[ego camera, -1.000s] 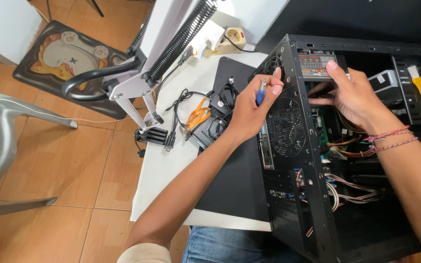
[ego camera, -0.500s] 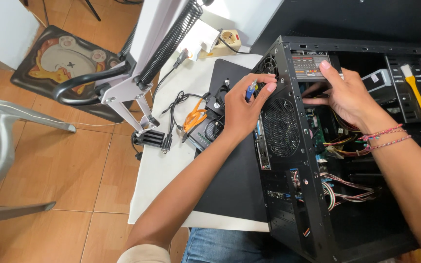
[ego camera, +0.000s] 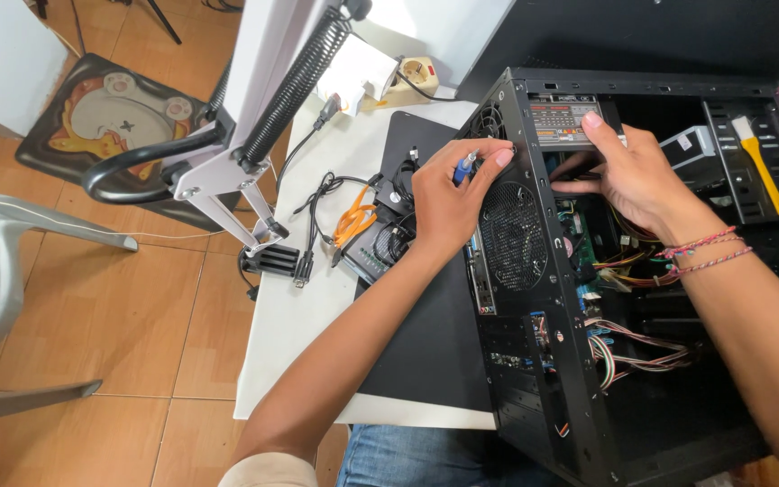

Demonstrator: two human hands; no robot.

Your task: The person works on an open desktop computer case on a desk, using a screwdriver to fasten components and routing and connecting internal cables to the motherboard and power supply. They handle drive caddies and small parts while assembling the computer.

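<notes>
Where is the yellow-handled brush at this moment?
In the head view, the yellow-handled brush lies at the upper right on the open computer case, on its black drive bay, beyond the right hand.

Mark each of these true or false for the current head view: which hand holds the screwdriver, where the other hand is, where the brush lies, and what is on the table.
1. The left hand holds a blue-handled screwdriver at the rear panel of the computer case. True.
2. The right hand rests on the table. False: it reaches inside the case, by the power supply.
3. A yellow-handled brush lies inside the case. True.
4. The orange-handled tool is in the left hand. False: it lies on the white table among cables.
</notes>
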